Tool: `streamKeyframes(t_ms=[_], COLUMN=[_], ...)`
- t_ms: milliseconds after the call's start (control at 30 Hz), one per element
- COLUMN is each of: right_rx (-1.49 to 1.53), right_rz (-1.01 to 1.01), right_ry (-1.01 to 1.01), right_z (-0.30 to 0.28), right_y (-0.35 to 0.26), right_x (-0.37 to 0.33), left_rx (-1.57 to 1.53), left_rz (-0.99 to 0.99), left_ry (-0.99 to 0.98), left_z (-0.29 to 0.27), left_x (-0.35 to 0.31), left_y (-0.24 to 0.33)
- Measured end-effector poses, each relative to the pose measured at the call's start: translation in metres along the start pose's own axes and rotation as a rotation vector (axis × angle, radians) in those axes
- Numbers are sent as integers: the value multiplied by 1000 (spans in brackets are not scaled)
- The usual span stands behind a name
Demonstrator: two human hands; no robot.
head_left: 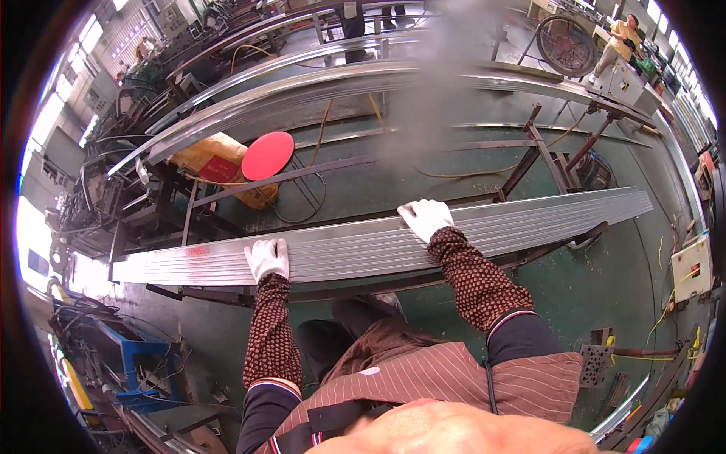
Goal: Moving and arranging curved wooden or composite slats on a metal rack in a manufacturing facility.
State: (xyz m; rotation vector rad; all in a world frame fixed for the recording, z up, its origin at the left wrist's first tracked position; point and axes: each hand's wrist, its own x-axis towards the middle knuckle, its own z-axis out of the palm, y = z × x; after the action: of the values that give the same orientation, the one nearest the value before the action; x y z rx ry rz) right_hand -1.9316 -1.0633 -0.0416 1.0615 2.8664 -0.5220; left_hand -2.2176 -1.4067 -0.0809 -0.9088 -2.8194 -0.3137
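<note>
Basically, gloved L hand (268, 260) & R hand (427, 219) on stacked metal profiles (348, 248), R at far edge; can't tell if fingers clamp; red round stool (268, 156) beyond.

One left hand (268, 259), one right hand (426, 218), two patterned oversleeves (274, 329), one metal-profile bundle (352, 248) under the hands, its pieces not countable from where I stand, one round red stool (268, 156), one large round fan (566, 45), one seated co-worker (625, 35)

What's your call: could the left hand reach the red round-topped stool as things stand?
Probably not from here: the gloved left hand rests on the stack of metal profiles, and the red round-topped stool stands beyond its far edge.
</note>
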Motion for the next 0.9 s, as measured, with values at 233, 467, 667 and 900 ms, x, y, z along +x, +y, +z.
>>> streamKeyframes(t_ms=[233,467,667,900], right_rx=[-10,-7,-11,-5], right_rz=[-2,-5,-14,-10], right_ry=[37,10,22,3], right_z=[8,8,10,8], right_y=[4,4,5,5], right_x=[5,6,6,6], left_rx=[7,3,-12,-15], left_rz=[22,25,30,32], left_ry=[5,46,48,33], left_z=[1,4,6,7], left_x=[1,0,0,2], left_y=[-3,-4,-6,-8])
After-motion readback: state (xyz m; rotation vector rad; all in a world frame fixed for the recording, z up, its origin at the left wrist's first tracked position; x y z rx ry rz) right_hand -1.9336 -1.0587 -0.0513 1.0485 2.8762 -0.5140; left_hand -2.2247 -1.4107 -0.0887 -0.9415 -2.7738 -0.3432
